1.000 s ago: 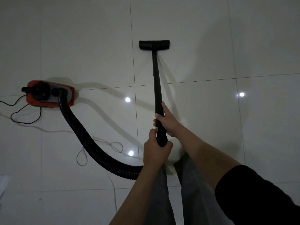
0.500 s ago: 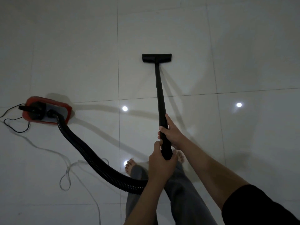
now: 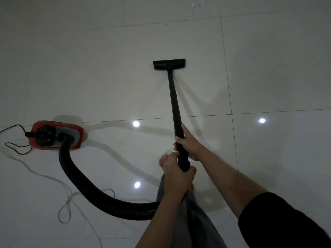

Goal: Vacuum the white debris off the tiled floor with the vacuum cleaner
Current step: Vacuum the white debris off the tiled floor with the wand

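A: Far left on the tiled floor (image 3: 71,68): red vacuum cleaner (image 3: 57,135), black cord looped beside it, ribbed hose (image 3: 86,183) curving near and right toward the wand (image 3: 176,111).

B: And the hands?

A: Left hand (image 3: 176,173) wrapped round the wand's near end, fingers curled tight. Right hand (image 3: 189,143) gripping just above it. Floor head (image 3: 169,64) flat on the tile, farther out. White debris (image 3: 198,3) way off at the far edge, well apart from the head.

The vacuum body (image 3: 56,135) sits on the floor (image 3: 71,68) at left; its nozzle (image 3: 169,64) lies ahead, debris (image 3: 198,4) well beyond.
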Demonstrator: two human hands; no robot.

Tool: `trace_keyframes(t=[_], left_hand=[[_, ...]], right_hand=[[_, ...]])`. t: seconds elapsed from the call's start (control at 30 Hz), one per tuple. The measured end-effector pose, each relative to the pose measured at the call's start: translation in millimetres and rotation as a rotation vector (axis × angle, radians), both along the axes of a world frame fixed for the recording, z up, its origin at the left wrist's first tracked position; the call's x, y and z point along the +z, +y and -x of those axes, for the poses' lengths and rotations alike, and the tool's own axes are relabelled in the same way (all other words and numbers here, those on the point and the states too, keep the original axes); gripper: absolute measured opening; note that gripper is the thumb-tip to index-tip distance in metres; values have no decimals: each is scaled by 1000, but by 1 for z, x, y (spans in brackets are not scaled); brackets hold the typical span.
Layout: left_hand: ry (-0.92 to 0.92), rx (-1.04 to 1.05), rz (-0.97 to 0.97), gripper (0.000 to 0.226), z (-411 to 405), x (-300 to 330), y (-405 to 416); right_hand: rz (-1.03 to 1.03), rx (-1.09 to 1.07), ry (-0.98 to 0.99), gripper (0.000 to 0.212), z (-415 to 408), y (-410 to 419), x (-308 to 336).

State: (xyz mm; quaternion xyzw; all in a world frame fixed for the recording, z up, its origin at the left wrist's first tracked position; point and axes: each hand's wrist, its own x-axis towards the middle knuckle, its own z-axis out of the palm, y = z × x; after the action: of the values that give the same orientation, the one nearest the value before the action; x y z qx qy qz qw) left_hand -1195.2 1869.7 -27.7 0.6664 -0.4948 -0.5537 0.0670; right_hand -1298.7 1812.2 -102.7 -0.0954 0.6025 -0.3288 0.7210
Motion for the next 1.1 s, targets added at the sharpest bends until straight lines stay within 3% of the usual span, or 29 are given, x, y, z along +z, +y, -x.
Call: trace_keyframes(t=[0.13,0.3,0.47,0.63,1.1], left_hand=[[0,-21,-12,33,10,-6,-33],[-12,5,-21,49,30,-10,-78],[27,17,-42,48,47,-11,-130],[35,0,-20,32,57,-14,-182],[-4,27,-58,37,116,-23,-322]], right_hand=[[-9,-10,-6,76,10,-33,-5],[-24,-2,-1,76,29,-79,-10],[-32,-13,-2,75,48,-132,-13],[-23,-15,-1,76,59,-184,-20],[-49,17,-40,79,118,-324,-24]])
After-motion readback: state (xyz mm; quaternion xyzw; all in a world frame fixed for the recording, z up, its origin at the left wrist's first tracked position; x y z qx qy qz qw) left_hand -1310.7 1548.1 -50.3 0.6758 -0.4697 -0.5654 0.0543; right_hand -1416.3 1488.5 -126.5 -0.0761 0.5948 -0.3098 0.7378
